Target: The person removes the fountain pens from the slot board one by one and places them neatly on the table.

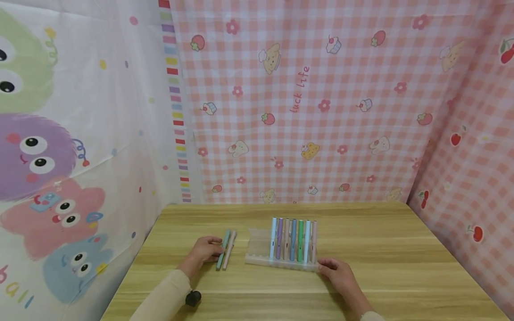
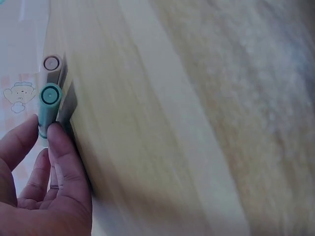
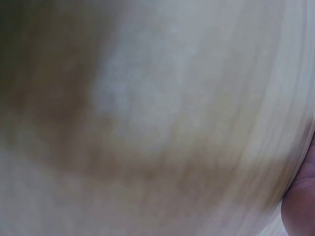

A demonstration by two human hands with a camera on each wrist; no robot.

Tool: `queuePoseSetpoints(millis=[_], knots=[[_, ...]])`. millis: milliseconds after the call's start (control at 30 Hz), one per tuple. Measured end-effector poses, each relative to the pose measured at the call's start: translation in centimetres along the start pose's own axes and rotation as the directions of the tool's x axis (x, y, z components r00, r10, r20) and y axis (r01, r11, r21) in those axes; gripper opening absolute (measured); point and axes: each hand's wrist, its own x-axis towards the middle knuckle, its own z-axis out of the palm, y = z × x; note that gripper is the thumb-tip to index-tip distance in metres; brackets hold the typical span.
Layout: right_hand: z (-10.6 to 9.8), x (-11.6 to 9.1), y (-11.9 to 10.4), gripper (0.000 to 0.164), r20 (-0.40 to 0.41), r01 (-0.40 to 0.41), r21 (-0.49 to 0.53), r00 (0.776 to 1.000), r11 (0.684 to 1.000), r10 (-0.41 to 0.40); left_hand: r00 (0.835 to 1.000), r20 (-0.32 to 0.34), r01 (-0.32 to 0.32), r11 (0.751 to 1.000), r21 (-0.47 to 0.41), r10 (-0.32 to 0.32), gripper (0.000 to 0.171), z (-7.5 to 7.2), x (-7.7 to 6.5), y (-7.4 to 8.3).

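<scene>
My left hand pinches a teal pen between thumb and finger. In the left wrist view this teal pen points its round end at the camera. Right beside it lies a pale pink pen. A translucent plastic pen holder sits to the right, with several pens standing side by side in it: light blue, purple, blue, green and pinkish ones. At the holder's front right corner, my right hand grips the edge with thumb and fingers. The right wrist view catches only part of that hand.
The wooden table reaches back to a pink checked cloth. A cartoon-printed cloth hangs at the left, another with cherries at the right. A small black object is at the left wrist.
</scene>
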Motion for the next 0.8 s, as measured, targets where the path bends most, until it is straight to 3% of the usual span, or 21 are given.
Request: queuePoseSetpoints(millis=[267, 500, 800], knots=[[0.1, -0.02, 0.08, 0.02, -0.004, 0.018, 0.002, 1.0, 1.0, -0.018, 0.999, -0.016, -0.027, 0.999, 0.031, 0.028, 0.039, 0.06, -0.14, 0.03], [0.06, -0.01, 0.04, 0.019, -0.004, 0.016, -0.003, 1.0, 1.0, -0.016, 0.997, -0.07, -0.036, 0.997, 0.074, 0.041, 0.038, -0.33, -0.14, -0.09], [-0.02, 0.3, 0.31, 0.019, 0.007, 0.013, -0.001, 1.0, 1.0, -0.013, 0.997, -0.07, -0.035, 0.997, 0.075, 0.04, 0.037, -0.82, -0.1, -0.19]])
